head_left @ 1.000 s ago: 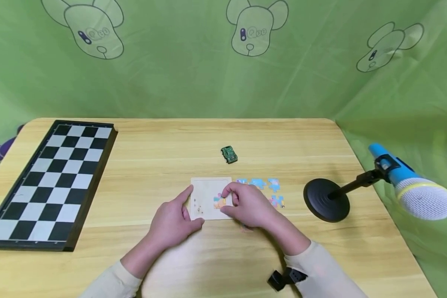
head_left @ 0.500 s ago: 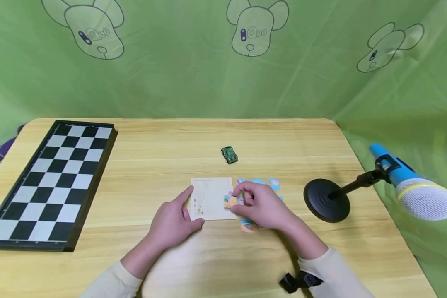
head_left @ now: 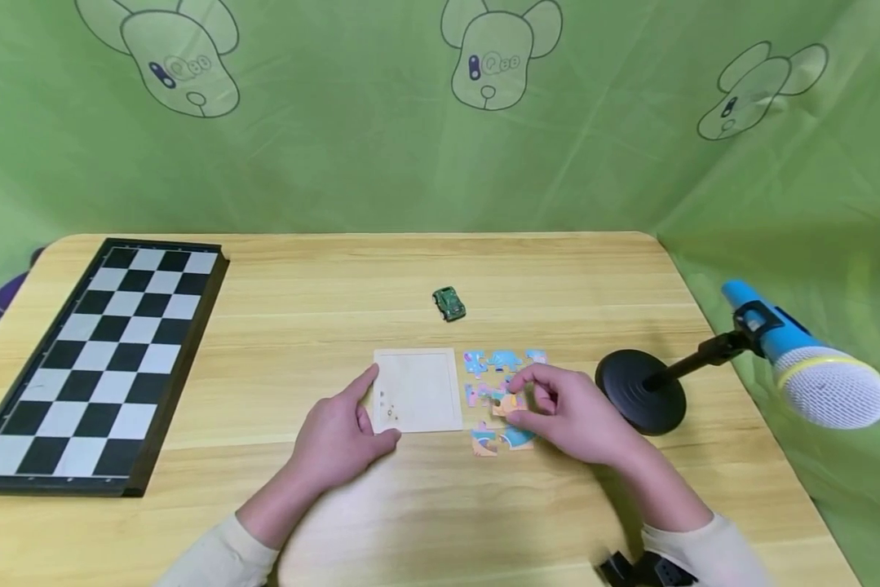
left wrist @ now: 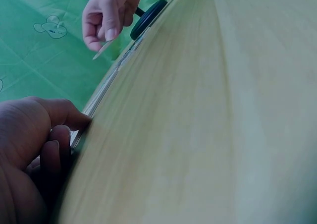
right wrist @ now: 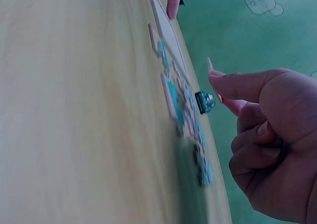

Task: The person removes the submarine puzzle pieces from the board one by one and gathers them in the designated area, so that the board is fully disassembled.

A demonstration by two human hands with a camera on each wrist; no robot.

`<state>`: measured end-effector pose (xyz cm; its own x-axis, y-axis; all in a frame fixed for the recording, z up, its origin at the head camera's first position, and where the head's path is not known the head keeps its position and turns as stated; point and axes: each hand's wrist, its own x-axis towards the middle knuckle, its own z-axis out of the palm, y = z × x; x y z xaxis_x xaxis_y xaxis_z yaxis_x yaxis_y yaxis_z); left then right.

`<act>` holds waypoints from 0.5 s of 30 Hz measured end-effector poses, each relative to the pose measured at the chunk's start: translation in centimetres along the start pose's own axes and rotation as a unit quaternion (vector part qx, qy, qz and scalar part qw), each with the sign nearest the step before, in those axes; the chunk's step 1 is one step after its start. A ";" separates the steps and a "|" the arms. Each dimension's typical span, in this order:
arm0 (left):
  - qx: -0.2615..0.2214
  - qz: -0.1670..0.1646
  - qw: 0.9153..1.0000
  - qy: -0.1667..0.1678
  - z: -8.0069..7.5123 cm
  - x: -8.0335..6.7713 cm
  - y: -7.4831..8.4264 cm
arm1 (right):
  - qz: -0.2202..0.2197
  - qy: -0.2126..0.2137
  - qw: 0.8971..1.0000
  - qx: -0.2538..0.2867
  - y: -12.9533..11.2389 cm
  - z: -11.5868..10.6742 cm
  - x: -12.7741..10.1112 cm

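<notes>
A pale, square puzzle tray (head_left: 419, 391) with small printed marks at its lower left lies flat on the table. My left hand (head_left: 339, 440) holds its left side, index finger at the upper left and thumb at the lower edge. Between thumb and index finger, my right hand (head_left: 575, 412) pinches a jigsaw piece (head_left: 506, 405) in orange and pink. In the right wrist view this thin piece (right wrist: 209, 64) is raised off the table. Several other jigsaw pieces (head_left: 504, 359) in blue, pink and orange lie right of the tray, some partly hidden by the right hand.
A black-and-white chessboard (head_left: 109, 359) takes up the table's left side. Beyond the tray sits a small green toy car (head_left: 449, 304). A blue microphone (head_left: 814, 350) on a round black stand (head_left: 639, 393) stands close to the right hand.
My right hand has lifted the jigsaw piece from over the tray and carried it right, above the loose pieces. The left hand has stayed at the tray.
</notes>
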<state>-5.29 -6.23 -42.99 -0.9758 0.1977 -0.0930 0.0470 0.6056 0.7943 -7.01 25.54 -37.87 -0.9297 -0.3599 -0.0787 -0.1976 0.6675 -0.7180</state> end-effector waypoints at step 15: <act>-0.003 0.003 1.000 0.001 0.0 0.0 -0.1 | -0.010 0.021 0.998 -0.061 2.9 -1.3 -3.4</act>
<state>-5.25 -6.27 -43.02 -0.9758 0.2004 -0.0874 0.0518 0.6001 0.7983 -4.86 29.59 -38.78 -0.9367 -0.3484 -0.0336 -0.2511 0.7358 -0.6290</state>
